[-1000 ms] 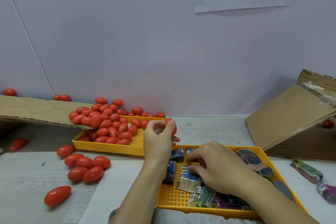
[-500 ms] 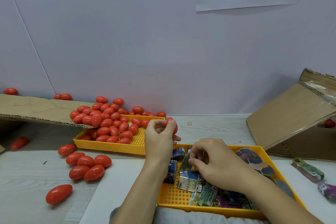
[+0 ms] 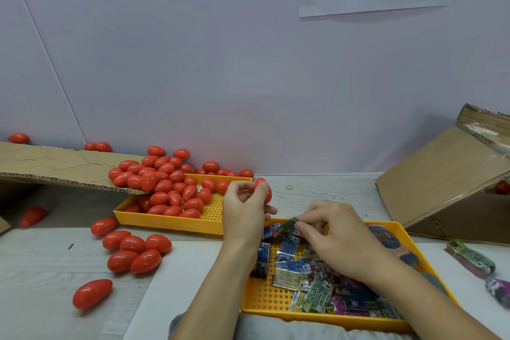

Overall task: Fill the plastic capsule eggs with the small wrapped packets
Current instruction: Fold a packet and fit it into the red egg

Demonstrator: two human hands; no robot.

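Lifted: 1 packet (image 3: 288, 226) in right hand (image 3: 335, 240); left hand (image 3: 244, 208) holds 1 egg (image 3: 264, 191).

Packing workbench; egg-heaped trays (image 3: 154, 219), cardboard boxes (image 3: 441, 182).

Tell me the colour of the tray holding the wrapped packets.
Yellow. The tray, with a perforated floor, shows plainly in the head view, the only one.

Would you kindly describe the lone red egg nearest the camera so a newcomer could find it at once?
Start at the yellow tray heaped with red eggs on the left of the table. In front of it lies a cluster of five eggs on the grey wood. The lone egg lies nearer the camera and further left, touching nothing, while those five lie bunched together.
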